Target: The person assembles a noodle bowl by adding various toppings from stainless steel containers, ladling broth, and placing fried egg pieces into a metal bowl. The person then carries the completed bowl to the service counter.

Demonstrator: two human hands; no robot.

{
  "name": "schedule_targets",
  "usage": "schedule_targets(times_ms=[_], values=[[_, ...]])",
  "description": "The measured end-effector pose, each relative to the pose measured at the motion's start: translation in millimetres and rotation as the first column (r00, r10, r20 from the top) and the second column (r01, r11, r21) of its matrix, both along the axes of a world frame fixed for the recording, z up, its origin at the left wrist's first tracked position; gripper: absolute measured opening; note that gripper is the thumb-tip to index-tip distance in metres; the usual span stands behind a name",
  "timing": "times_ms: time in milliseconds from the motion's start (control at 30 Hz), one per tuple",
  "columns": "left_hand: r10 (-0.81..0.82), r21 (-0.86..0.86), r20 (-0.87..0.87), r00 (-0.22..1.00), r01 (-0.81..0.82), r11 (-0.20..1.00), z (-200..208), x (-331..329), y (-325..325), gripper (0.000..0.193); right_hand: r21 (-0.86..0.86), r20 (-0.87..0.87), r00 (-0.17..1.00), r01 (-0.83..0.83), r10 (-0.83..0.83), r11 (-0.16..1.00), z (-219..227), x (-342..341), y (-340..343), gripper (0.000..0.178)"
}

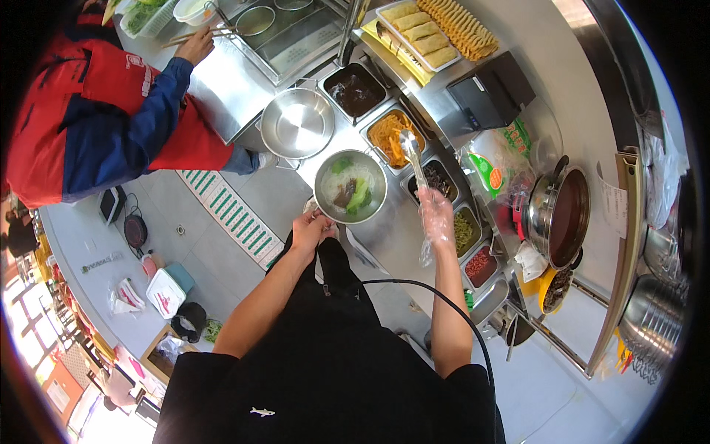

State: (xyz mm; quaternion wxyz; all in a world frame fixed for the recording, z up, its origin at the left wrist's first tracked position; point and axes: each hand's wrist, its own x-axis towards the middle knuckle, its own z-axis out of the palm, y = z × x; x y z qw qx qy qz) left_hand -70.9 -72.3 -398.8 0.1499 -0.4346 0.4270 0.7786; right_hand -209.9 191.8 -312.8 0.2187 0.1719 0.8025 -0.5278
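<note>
My left hand (313, 227) grips the near rim of a round steel bowl (320, 199). Inside it lie pale noodles or broth, green leaves (360, 194) and a brown piece. In a clear plastic glove, my right hand (435, 214) is closed round metal tongs (416, 164). The tongs' tips are over a pan of orange shredded food (384, 137); whether they touch it I cannot tell. Near the right hand is a pan of dark chopped topping (441, 180). Behind the bowl stands a second, shiny steel pot (297, 123) with nothing seen inside.
More pans run along the counter: dark sauce (355, 89), green topping (464, 231) and red topping (479, 266). A tray of rolls (420, 33) sits on the shelf. At right stands a large pot (566, 214). A co-worker in red and blue (111, 111) holds chopsticks at the left.
</note>
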Motion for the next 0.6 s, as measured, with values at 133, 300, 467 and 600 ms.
schedule_targets(times_ms=[133,300,467,600], values=[[-0.003,-0.030,-0.019,1.000,0.002,1.000,-8,-6,-2,0.020,0.010,-0.163,0.980,-0.113,0.113,0.994,27,51,-5,0.038],[-0.100,-0.058,-0.025,0.995,0.098,0.993,-10,-16,-5,0.019,0.650,0.023,0.835,-0.430,0.550,0.626,35,92,-32,0.054],[-0.075,-0.048,-0.026,0.997,0.074,0.996,-17,-19,-3,0.017,0.628,-0.010,0.861,-0.390,0.508,0.673,27,108,-20,0.061],[-0.067,-0.036,-0.019,0.998,0.066,0.997,-9,-22,-2,0.025,0.549,-0.117,0.889,-0.314,0.443,0.774,30,107,-4,0.064]])
